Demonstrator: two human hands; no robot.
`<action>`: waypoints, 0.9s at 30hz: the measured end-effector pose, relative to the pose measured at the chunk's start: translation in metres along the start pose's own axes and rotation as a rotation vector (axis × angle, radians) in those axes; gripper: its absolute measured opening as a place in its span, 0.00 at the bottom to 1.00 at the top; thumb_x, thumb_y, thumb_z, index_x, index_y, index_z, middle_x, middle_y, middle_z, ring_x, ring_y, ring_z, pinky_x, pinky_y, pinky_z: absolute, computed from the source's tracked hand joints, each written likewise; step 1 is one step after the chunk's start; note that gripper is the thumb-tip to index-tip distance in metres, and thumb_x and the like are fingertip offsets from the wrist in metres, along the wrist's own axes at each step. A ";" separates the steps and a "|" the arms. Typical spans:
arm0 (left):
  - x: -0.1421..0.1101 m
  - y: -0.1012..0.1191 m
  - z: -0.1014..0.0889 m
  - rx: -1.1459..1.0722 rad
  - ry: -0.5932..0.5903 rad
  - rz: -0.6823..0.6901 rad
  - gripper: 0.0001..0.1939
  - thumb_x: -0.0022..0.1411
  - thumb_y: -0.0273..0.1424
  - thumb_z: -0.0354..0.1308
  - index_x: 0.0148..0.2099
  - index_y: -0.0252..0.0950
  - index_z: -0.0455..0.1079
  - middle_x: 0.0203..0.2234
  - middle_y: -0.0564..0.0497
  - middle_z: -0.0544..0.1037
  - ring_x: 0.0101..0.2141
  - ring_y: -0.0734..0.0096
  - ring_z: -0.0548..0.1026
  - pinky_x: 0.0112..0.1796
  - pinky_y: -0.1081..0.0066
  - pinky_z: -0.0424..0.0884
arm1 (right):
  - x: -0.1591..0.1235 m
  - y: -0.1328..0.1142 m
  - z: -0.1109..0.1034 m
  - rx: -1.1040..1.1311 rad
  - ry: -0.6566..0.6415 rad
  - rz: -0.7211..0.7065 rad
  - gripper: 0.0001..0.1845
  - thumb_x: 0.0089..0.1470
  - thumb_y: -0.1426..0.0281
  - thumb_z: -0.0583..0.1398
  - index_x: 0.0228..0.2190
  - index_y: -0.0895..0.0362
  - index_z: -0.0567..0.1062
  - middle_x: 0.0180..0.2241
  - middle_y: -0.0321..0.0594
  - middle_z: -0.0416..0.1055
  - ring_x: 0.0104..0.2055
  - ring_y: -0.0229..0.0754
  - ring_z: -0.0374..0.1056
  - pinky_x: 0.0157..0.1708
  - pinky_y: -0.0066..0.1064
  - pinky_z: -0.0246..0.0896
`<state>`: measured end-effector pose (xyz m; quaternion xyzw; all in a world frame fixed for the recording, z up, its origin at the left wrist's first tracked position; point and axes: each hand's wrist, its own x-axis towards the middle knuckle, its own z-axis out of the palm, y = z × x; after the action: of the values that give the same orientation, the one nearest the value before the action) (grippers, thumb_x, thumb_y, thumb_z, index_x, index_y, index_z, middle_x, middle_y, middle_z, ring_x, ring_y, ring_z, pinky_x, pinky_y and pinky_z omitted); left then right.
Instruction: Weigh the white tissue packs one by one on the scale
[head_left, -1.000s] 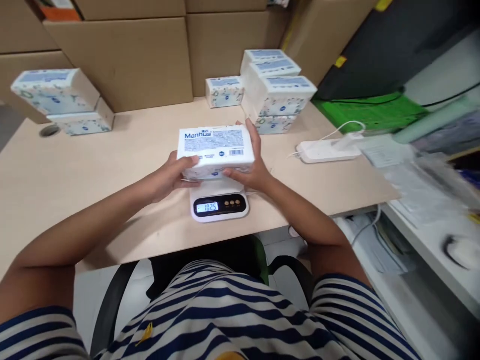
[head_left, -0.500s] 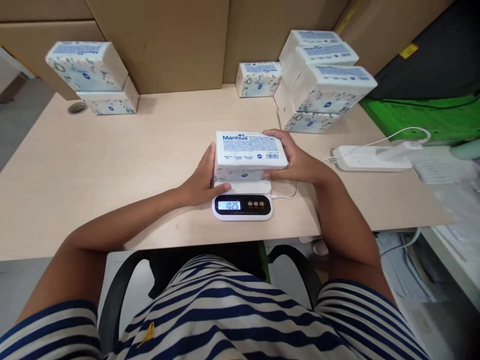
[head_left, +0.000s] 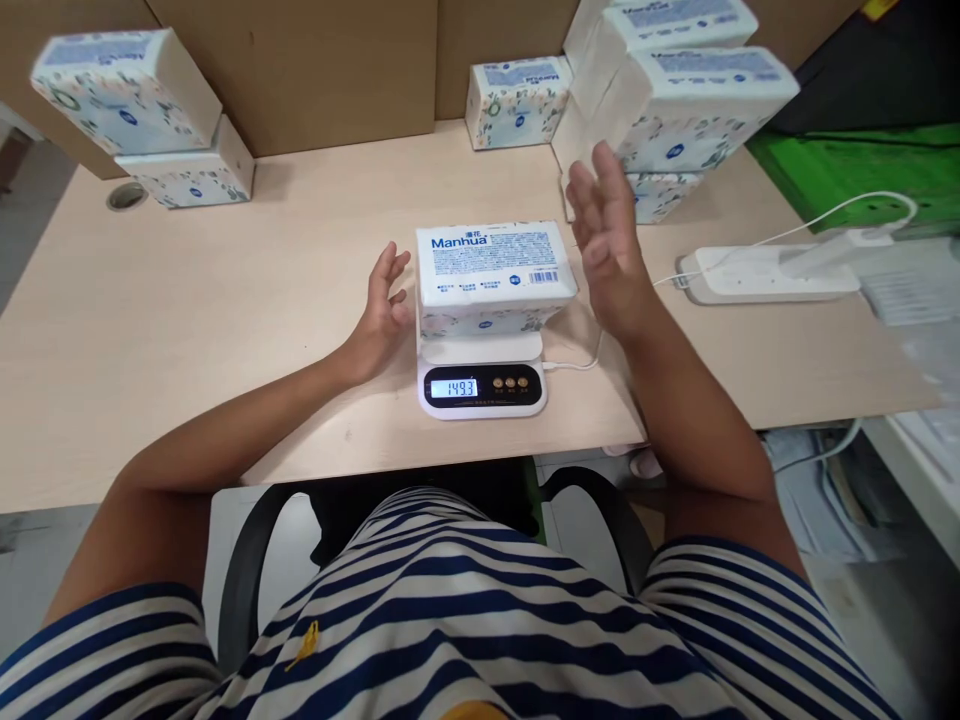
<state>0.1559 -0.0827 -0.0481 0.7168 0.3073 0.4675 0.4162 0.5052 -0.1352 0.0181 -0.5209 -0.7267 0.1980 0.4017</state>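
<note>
A white and blue pack of tissues (head_left: 495,275) marked "Manhua" rests flat on a small white digital scale (head_left: 481,400), covering most of its platform. The lit display reads about 149.3. Just left of the pack is my left hand (head_left: 385,318), its fingers apart and slightly bent, holding nothing. On the other side, my right hand (head_left: 609,245) is raised beside the pack with fingers spread and nothing in them. Both hands are apart from the pack.
Two stacked tissue packs (head_left: 124,95) stand at the back left. A single pack (head_left: 517,105) and a taller pile of tissue packs (head_left: 712,115) are at the back right. A white power strip (head_left: 765,275) with cables lies on the right. Cardboard (head_left: 300,75) lines the back.
Both hands have let go of the tissue pack and moved outward, the right one also upward. The pack stays on the scale, whose reading went from about 102.5 to 149.3. The view has shifted.
</note>
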 end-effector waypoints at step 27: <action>0.006 -0.004 -0.002 -0.107 -0.015 -0.073 0.54 0.61 0.80 0.42 0.80 0.61 0.51 0.84 0.52 0.49 0.84 0.40 0.38 0.78 0.38 0.49 | -0.015 -0.028 0.042 -0.021 0.559 -0.196 0.78 0.39 0.14 0.51 0.80 0.38 0.38 0.84 0.29 0.26 0.83 0.74 0.05 0.78 0.78 0.40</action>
<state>0.1557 -0.0756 -0.0485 0.6853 0.3044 0.4625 0.4731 0.4574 -0.1539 0.0077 -0.4869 -0.6366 -0.0005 0.5980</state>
